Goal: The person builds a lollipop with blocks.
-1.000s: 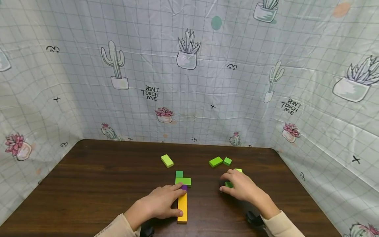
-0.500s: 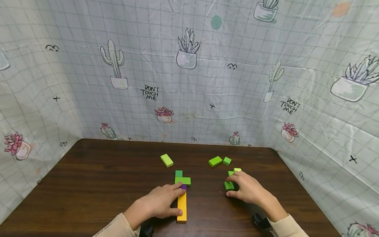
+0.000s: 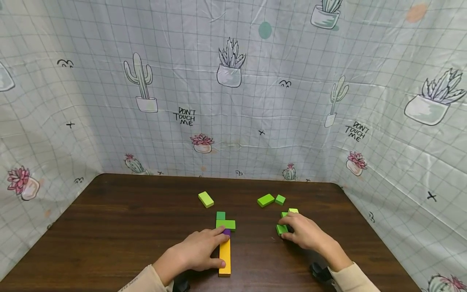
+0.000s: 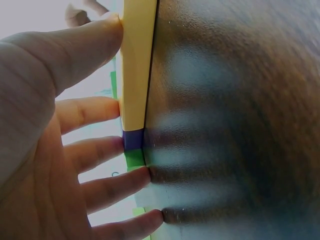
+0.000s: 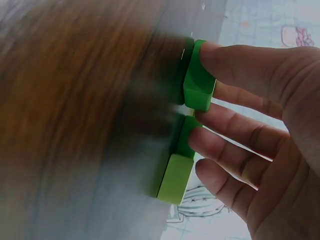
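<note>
Left hand (image 3: 197,249), fingers extended, resting on long, smooth yellow bar (image 3: 226,254) beneath thumb, seemingly keeping it aligned; right hand (image 3: 305,232) pinching smooth green rectangular block (image 3: 281,230) between thumb and fingers, seemingly for control.

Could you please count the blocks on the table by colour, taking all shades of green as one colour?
Yellow-orange block: 1
Purple block: 1
Green blocks, light to dark: 8
Total of visible blocks: 10
</note>
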`<state>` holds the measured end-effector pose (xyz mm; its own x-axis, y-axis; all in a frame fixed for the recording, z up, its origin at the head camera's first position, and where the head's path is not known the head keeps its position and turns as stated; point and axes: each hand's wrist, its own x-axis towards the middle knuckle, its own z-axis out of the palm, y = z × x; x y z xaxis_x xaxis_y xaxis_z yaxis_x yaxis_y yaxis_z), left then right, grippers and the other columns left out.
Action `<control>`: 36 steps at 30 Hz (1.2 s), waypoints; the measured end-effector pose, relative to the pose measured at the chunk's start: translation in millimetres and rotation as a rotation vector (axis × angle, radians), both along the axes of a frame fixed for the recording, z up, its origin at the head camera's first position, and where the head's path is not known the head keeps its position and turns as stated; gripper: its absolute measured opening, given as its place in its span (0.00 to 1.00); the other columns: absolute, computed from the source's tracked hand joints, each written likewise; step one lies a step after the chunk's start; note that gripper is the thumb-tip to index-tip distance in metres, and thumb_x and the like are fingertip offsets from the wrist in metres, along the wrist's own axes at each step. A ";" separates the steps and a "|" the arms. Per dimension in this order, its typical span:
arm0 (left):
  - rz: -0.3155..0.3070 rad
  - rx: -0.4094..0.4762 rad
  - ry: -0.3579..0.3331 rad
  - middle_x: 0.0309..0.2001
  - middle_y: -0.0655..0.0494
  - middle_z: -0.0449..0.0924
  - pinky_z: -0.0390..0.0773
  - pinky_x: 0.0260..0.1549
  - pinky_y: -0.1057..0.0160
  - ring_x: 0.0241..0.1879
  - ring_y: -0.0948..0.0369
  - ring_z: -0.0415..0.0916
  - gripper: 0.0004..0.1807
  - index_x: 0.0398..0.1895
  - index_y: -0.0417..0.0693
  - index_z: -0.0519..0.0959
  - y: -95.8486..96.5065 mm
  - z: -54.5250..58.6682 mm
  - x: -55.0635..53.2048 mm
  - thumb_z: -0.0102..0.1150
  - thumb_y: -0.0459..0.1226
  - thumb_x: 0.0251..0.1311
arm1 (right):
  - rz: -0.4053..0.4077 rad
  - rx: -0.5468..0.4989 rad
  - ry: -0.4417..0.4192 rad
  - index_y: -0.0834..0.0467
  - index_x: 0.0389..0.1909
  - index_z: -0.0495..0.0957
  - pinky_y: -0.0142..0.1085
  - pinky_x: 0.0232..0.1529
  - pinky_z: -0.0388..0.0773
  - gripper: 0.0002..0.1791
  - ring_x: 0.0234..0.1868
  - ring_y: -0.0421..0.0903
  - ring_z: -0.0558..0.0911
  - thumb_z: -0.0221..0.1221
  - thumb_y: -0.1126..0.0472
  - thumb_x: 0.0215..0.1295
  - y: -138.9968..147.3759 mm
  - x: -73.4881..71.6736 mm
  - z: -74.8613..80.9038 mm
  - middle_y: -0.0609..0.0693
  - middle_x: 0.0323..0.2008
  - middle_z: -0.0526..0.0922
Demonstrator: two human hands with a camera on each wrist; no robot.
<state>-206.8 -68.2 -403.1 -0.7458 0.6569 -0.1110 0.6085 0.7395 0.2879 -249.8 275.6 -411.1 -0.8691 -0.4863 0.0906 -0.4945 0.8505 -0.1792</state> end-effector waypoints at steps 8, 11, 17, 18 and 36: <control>-0.003 0.005 0.001 0.71 0.54 0.59 0.69 0.55 0.43 0.64 0.50 0.65 0.36 0.67 0.58 0.69 0.0 -0.7 -0.6 0.60 0.60 0.56 | 0.027 -0.025 0.015 0.49 0.44 0.81 0.40 0.36 0.75 0.14 0.38 0.39 0.76 0.67 0.52 0.57 -9.6 -4.4 -0.8 0.39 0.40 0.75; 0.001 0.005 -0.004 0.71 0.54 0.59 0.69 0.55 0.43 0.64 0.50 0.64 0.36 0.67 0.58 0.69 0.7 0.2 -0.7 0.60 0.60 0.56 | 0.032 -0.028 0.014 0.50 0.45 0.81 0.40 0.37 0.76 0.14 0.40 0.39 0.77 0.67 0.52 0.58 -14.3 -7.8 -1.1 0.40 0.41 0.76; 0.000 0.005 -0.009 0.71 0.54 0.59 0.69 0.56 0.43 0.64 0.50 0.64 0.36 0.67 0.58 0.69 1.7 0.7 1.4 0.59 0.60 0.56 | 0.055 -0.022 -0.015 0.50 0.46 0.81 0.37 0.37 0.74 0.15 0.39 0.38 0.75 0.66 0.52 0.59 -25.2 -16.3 -2.5 0.40 0.41 0.76; 0.001 0.006 -0.009 0.71 0.54 0.59 0.69 0.56 0.43 0.64 0.50 0.64 0.36 0.67 0.58 0.69 1.8 0.7 1.9 0.60 0.60 0.56 | 0.061 -0.021 -0.021 0.50 0.47 0.81 0.37 0.37 0.74 0.15 0.39 0.38 0.75 0.66 0.52 0.59 -27.1 -17.9 -2.3 0.40 0.41 0.76; 0.006 0.005 -0.014 0.71 0.54 0.59 0.69 0.56 0.43 0.64 0.49 0.64 0.37 0.67 0.58 0.69 1.8 0.5 2.3 0.59 0.60 0.56 | 0.074 -0.006 -0.081 0.51 0.49 0.81 0.43 0.43 0.76 0.16 0.44 0.45 0.78 0.65 0.53 0.61 -71.0 -45.6 1.8 0.45 0.44 0.79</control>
<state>-204.5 -66.4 -402.7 -0.7482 0.6528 -0.1181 0.5998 0.7417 0.3002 -295.4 204.6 -409.2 -0.8351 -0.5495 0.0248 -0.5402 0.8108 -0.2255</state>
